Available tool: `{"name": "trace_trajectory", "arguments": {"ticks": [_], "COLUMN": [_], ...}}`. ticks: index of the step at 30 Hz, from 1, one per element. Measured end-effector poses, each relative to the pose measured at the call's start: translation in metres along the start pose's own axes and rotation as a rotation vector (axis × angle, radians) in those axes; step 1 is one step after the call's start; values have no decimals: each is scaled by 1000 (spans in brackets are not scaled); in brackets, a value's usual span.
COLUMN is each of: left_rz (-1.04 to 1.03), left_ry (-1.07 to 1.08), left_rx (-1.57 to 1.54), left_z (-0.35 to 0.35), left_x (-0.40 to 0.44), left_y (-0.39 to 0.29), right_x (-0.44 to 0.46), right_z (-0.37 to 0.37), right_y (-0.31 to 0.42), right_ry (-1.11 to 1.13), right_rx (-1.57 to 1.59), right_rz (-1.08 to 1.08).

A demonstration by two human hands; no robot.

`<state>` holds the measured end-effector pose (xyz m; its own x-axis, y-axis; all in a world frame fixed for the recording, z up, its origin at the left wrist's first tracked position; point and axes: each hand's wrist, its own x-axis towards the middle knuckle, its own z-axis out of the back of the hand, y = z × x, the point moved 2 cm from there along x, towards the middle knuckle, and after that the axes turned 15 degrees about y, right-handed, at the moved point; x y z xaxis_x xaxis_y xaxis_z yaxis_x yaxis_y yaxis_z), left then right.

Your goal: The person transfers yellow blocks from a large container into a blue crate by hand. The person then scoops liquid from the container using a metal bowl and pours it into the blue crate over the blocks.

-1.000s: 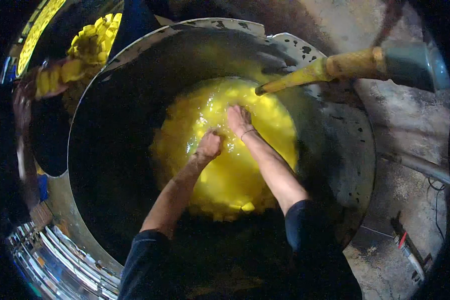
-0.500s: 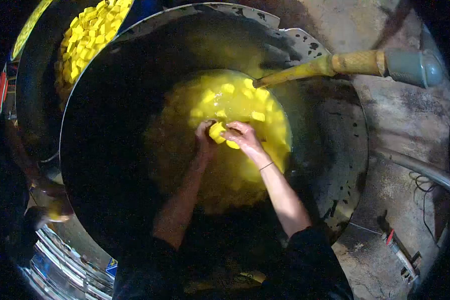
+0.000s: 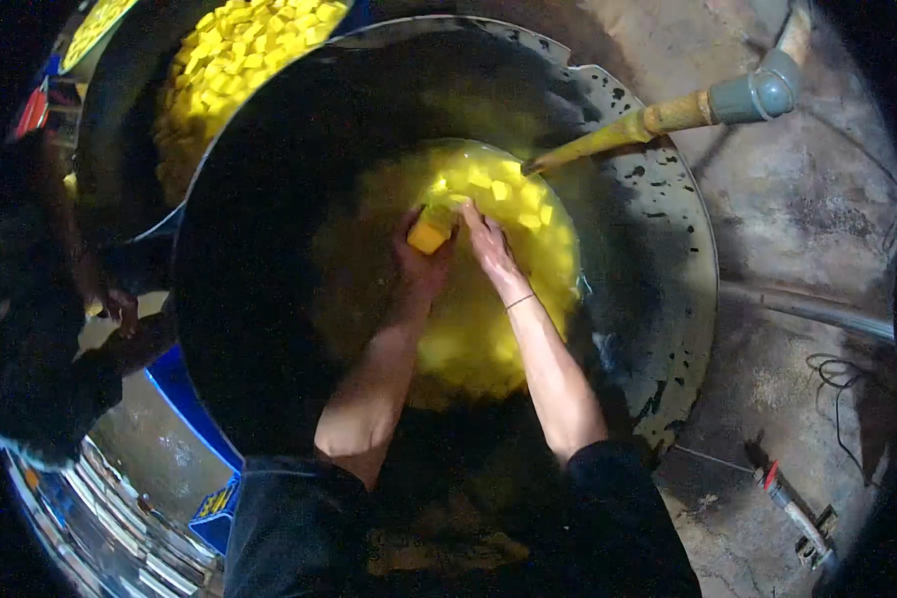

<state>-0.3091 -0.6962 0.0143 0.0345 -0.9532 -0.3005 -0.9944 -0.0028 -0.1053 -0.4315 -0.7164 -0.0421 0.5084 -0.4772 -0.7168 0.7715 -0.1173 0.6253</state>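
My left hand [image 3: 425, 249] holds yellow blocks [image 3: 430, 231] in its palm, fingers curled round them. Just to the right, my right hand [image 3: 488, 239] reaches forward over the liquid with its fingers stretched out, and nothing shows in it. Both hands are inside a large dark round vat [image 3: 706, 269] with a pale, spotted rim. Yellow liquid [image 3: 468, 349] fills the vat's bottom, and several more yellow blocks [image 3: 500, 189] float at its far side.
A handled pole [image 3: 658, 122] leans across the right rim into the vat. At the upper left, a second vat holds a heap of yellow blocks [image 3: 239, 60]. A co-worker's hand [image 3: 118, 307] is at the left. Blue crate [image 3: 214, 513] and valve pipe [image 3: 797, 513] flank the vat.
My hands have come up from the liquid, and yellow blocks are now in my left hand. My right hand has since moved away from them. The view has shifted, showing more of the second vat.
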Motion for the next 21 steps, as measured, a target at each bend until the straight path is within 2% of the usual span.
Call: {"name": "trace_trajectory", "arguments": {"ticks": [1, 3, 4, 5, 7, 8, 9, 10, 12, 13, 14, 15, 16, 18, 20, 21], "left_rz": [7, -57, -20, -59, -123, -175, -247, -219, -291, -330, -369, -419, -463, -500, -538, -491], "left_ry": [224, 81, 15, 121, 337, 328, 461, 485, 556, 551, 547, 430, 467, 537, 442, 429], "left_rx": [-30, 35, 41, 12, -58, -15, -48, -103, -116, -111, -104, -126, -103, -60, 10, -23], "left_z": [-16, -54, -90, -124, -192, -218, -243, -262, -279, -277, -273, -267, -250, -209, -166, -139], "left_x": [-1, 16, 18, 12, -1, -11, -22, -43, -85, -105, -126, -150, -165, -195, -215, -223], "left_y": [-13, -33, -45, -58, -84, -99, -115, -133, -175, -195, -215, -232, -251, -281, -292, -292], "right_x": [1, 10, 13, 17, 11, 17, 22, 16, -6, -27, -55, -77, -100, -165, -206, -225], "right_z": [0, -50, -75, -98, -116, -118, -120, -115, -102, -92, -87, -85, -84, -78, -93, -108], "right_y": [-2, -16, -22, -27, -14, -21, -28, -25, 4, 34, 81, 113, 141, 235, 302, 334], "right_ry": [38, -344, -531, -532, -515, -532, -549, -534, 10, 210, 216, 229, 241, 507, 502, 406], "right_rx": [-313, -254, -222, -225, -167, -206, -245, -264, 409, 590, 709, 769, 831, 867, 734, 513], "right_rz": [-77, -43, -15, 124, 95, 62, 28, 45, 263, 308, 144, 263, 381, 498, 591, 603]}}
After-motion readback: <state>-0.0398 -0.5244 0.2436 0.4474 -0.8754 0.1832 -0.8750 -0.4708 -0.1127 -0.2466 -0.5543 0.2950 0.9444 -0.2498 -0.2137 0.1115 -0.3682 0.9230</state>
